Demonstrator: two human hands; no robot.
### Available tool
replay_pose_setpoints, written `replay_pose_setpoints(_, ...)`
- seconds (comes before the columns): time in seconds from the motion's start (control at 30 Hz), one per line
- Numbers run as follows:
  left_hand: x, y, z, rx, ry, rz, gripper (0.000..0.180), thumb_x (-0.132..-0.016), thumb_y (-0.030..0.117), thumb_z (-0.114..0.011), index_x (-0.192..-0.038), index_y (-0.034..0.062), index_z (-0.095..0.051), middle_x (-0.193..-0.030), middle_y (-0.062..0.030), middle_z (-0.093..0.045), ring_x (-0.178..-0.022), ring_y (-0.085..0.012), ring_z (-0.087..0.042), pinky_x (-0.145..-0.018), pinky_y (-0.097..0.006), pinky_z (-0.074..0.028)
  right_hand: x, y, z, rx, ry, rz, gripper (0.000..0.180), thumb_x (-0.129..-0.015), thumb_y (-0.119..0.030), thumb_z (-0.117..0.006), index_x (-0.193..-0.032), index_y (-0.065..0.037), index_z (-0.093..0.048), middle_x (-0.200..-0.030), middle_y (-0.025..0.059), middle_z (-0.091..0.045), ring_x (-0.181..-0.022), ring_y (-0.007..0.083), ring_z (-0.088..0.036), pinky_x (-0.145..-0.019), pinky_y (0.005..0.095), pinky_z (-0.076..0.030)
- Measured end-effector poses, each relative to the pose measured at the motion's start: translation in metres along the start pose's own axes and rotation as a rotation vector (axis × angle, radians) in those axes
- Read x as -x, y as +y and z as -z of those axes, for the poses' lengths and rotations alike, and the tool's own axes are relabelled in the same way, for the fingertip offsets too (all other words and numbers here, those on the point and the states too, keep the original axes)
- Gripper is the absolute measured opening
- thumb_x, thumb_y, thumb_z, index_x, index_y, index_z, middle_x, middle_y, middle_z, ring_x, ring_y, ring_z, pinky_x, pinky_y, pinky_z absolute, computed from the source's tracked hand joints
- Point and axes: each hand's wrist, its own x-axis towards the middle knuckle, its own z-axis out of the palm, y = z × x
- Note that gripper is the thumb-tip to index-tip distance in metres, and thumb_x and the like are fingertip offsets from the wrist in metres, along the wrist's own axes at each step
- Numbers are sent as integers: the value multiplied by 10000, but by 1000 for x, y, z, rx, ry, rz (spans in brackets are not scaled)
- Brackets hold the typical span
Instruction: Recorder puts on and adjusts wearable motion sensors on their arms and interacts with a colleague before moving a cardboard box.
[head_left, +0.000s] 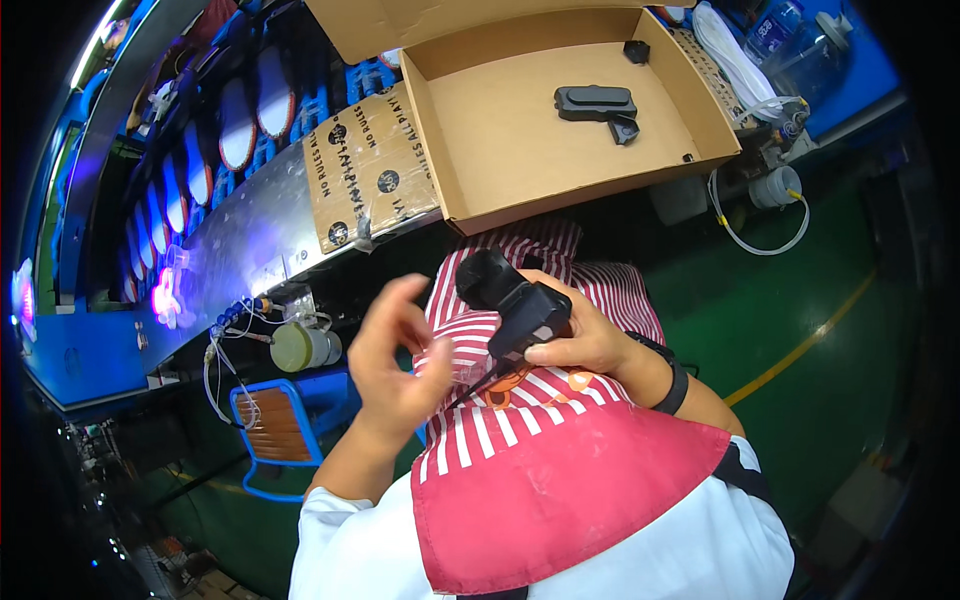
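My right hand (pixel 592 335) is closed around a black boxy device (pixel 532 318) in front of my apron. A rounded black part (pixel 483 278) sticks out from the device's upper left end, and a thin dark cord or strap runs from its lower side. To the left of it, my left hand (pixel 392 350) is raised with thumb and fingers apart, slightly blurred, holding nothing that I can see. In the open cardboard box (pixel 480 160) ahead lie a black oblong case (pixel 595 102), a small black angular piece (pixel 623 130) against it, and another small black piece (pixel 636 52) in the far corner.
A taped cardboard sheet (pixel 365 170) lies on the metal bench left of the box. Shoes (pixel 238 125) stand in a row behind it. A blue-framed chair (pixel 275 425) is at left. On the right are a white cup (pixel 775 187), tubing and a clear jug (pixel 810 60).
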Motion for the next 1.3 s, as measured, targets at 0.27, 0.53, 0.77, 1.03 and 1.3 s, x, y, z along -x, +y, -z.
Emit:
replay_pose_setpoints(0.27,-15,-21,-1,230,-225,195,274,-654,68,-686,-892,10,-564,-972,-57,-494,-933,-147,-485,-817,-258,-369,1,-4,6,79,-43,-113,636,-641,-124,-651,-1199,2,-373,-899,11,-509,-817,61,-470,-723,204,-374)
replay_pose_setpoints(0.53,-26,-23,0,681,-214,189,53,-773,55,-589,-773,15,-553,-850,-59,-540,-795,-111,-516,-741,-252,-411,-7,9,15,-15,-82,-72,660,-659,-168,-665,-1218,0,-357,-996,57,-488,-845,110,-507,-731,234,-414)
replay_pose_setpoints(0.77,-21,-29,4,672,35,312,118,-813,118,-580,-851,26,-518,-802,-71,-598,-746,-96,-545,-725,-237,-428,-12,22,8,76,180,-40,624,-759,-95,-610,-1283,-40,-276,-1011,89,-496,-863,126,-506,-661,232,-449)
replay_pose_setpoints(1.03,-23,-32,5,355,30,327,71,-829,68,-533,-850,11,-497,-730,-43,-562,-671,-80,-516,-641,-202,-406,-18,22,7,529,367,247,275,-791,-75,-563,-1051,3,-516,-788,40,-540,-682,58,-501,-589,193,-426)
replay_pose_setpoints(1.3,-26,-20,6,-79,-300,38,90,-760,60,-600,-749,9,-527,-603,-30,-535,-533,-63,-501,-484,-200,-391,-40,17,-17,588,153,122,328,-736,-108,-598,-1051,-40,-540,-694,57,-549,-652,97,-534,-584,226,-440)
